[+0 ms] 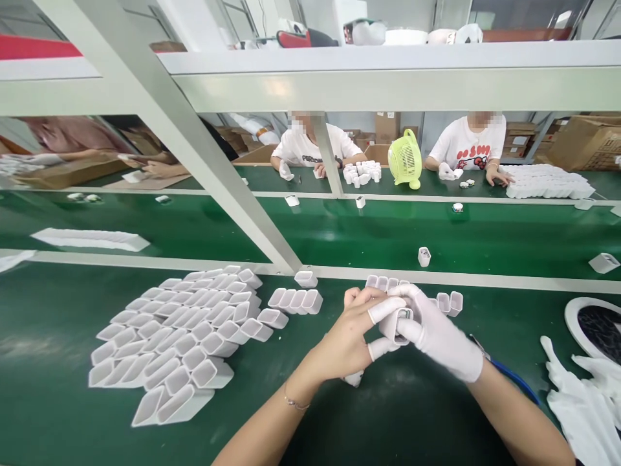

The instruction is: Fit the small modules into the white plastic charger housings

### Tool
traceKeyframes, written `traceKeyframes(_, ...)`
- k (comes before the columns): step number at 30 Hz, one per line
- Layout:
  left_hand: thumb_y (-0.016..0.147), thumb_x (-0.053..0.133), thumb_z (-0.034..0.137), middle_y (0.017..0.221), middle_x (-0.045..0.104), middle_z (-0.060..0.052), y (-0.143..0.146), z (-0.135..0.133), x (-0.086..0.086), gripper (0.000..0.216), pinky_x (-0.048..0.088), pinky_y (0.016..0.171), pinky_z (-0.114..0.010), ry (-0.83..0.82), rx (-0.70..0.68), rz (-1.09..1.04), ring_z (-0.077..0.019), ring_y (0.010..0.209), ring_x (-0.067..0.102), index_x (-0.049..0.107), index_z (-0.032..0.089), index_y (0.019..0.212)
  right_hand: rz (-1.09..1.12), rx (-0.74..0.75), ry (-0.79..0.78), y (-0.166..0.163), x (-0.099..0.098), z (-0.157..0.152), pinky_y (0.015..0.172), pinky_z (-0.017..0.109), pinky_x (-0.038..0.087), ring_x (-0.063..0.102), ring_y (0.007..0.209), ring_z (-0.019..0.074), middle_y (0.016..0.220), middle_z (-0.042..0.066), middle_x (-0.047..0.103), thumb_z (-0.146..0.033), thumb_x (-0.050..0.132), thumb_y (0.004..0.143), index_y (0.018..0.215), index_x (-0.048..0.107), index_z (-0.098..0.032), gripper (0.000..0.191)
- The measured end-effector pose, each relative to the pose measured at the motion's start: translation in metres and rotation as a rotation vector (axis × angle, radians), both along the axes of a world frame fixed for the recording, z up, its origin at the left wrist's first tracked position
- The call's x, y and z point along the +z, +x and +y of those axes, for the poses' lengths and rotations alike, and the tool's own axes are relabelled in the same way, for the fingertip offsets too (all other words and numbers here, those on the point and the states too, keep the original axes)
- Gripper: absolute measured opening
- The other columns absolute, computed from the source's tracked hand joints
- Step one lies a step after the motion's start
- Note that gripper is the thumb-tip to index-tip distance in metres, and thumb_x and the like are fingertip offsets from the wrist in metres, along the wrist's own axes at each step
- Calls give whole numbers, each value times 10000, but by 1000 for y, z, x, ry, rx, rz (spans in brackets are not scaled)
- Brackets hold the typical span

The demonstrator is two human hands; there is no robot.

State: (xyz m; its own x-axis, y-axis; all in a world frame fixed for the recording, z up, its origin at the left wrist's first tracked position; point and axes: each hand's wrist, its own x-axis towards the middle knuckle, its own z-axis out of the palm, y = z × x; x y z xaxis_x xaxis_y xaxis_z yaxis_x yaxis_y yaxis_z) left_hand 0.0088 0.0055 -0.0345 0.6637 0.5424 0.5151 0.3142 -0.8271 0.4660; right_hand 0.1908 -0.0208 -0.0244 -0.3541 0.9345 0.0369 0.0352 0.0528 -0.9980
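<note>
Both my hands meet over the green bench around one white plastic casing (392, 325), whose open end shows a small part inside. My left hand (356, 330), with white finger cots on some fingers, is closed on its left side. From the right, my right hand (431, 330) in a white glove grips the same casing, thumb at the opening. Part of another white piece (354, 378) shows below my left hand. Behind my hands stands a row of white casings (385, 282), partly hidden; two casings (449, 303) show to the right.
Many open white casings (179, 330) stand packed at left, with a short row (295, 301) beside them. A metal post (262, 226) slants down to the bench. White gloves (582, 395) and a round white-rimmed object (572, 317) lie right. Co-workers sit beyond the green conveyor (339, 236).
</note>
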Motion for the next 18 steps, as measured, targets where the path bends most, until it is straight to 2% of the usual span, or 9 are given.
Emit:
traceKeyframes(2,921,534,430,1097,637,-96,-3,0,-2,436,363,837,-395,-82,7,-36,-245,998,552,456,259,1315,-90,73,71,13,3,3,860,389,511,627,938,197,1052,49,636,-318,565,869,1189,515,-240,333)
traceKeyframes(3,917,536,440,1110,629,-96,-4,0,-2,447,369,854,-401,-116,11,-53,-245,1003,549,456,260,1319,-135,44,140,20,5,3,903,408,499,621,1010,214,1159,69,623,-356,552,888,1264,495,-252,395)
traceKeyframes(5,905,557,439,1135,613,-100,-5,-2,-1,457,372,890,-419,-164,36,-69,-255,1025,540,467,259,1316,-249,-114,369,28,9,1,955,442,475,571,1147,255,1320,91,554,-420,523,906,1357,450,-280,478)
traceKeyframes(6,899,570,430,1143,607,-101,-5,-3,0,459,372,905,-427,-177,60,-69,-259,1035,536,473,257,1313,-332,-184,506,30,11,-1,973,453,463,538,1196,272,1358,93,528,-430,515,907,1367,455,-286,485)
traceKeyframes(8,888,591,408,1149,598,-102,-3,-5,3,465,376,911,-431,-172,113,-76,-263,1037,535,476,256,1313,-519,-214,748,28,13,-4,989,467,451,503,1231,293,1372,95,516,-428,508,903,1340,508,-286,460)
traceKeyframes(10,890,592,392,1146,595,-99,-1,-7,4,471,381,887,-419,-117,153,-94,-260,1028,536,456,264,1322,-649,-192,877,22,14,-7,953,469,476,527,1189,297,1343,98,538,-425,502,900,1291,562,-280,421)
traceKeyframes(13,909,569,361,1116,605,-88,3,-9,5,476,368,837,-394,0,187,-102,-254,1011,537,409,283,1350,-689,-248,864,12,14,-11,901,465,508,548,1160,292,1311,96,565,-392,481,913,1181,630,-275,328)
traceKeyframes(15,922,546,340,1094,610,-84,5,-10,4,474,356,809,-381,72,193,-112,-253,1004,534,387,283,1365,-604,-286,797,9,13,-13,941,462,497,548,1183,273,1317,100,565,-363,452,937,1156,627,-257,300)
traceKeyframes(18,933,527,347,1120,602,-89,7,-10,3,457,357,806,-375,97,200,-152,-250,1017,526,387,274,1362,-406,-227,695,10,10,-17,1047,465,429,473,1296,260,1418,109,480,-414,439,960,1231,562,-247,342)
